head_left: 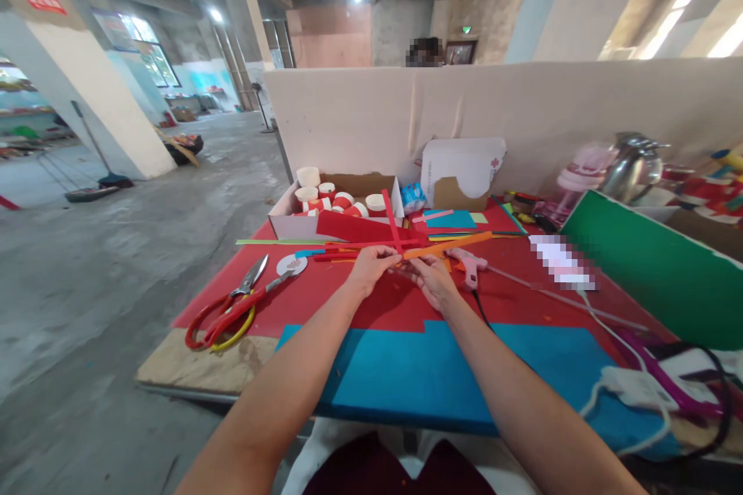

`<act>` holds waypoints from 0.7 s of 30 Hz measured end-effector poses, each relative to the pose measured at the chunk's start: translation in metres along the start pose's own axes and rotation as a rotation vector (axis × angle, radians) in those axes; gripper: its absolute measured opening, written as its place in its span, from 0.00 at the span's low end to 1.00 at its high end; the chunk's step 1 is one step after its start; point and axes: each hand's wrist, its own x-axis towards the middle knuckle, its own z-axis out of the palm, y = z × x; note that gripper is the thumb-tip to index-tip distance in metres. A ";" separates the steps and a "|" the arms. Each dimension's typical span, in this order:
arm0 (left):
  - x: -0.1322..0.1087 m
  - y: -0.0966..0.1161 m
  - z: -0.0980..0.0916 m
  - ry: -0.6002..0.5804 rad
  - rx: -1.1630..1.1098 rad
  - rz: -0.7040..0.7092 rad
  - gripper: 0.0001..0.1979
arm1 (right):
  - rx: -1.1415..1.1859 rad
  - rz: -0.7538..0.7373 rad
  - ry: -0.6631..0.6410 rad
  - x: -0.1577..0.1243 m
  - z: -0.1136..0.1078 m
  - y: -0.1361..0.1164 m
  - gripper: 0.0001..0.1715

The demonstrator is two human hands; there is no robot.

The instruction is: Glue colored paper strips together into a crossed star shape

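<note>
Single view, head-worn. Looks forward and down across the counter (191,367) from its near edge. Close in: both forearms enter from the bottom, left hand (371,267) and right hand (433,280) pinching paper strips (446,246) at centre frame. Wide lens; partition (522,108) behind, hall floor (116,271) off left.

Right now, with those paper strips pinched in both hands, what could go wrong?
1. The glue gun lies right beside the right hand; a nudge might burn a finger if it is hot.
2. Its cord runs under the right forearm and could snag.
3. The thin paper strips, pinched with the left hand too, could crease or slip.
</note>
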 end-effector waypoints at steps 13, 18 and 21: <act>-0.004 0.004 0.001 -0.007 -0.043 -0.040 0.12 | -0.001 0.000 -0.009 -0.005 0.005 -0.005 0.17; -0.004 0.004 0.002 0.003 -0.035 -0.040 0.12 | -0.023 -0.006 -0.024 -0.006 0.004 -0.005 0.18; -0.003 0.003 0.001 0.012 -0.047 -0.054 0.13 | -0.054 -0.013 -0.019 -0.006 0.003 -0.005 0.18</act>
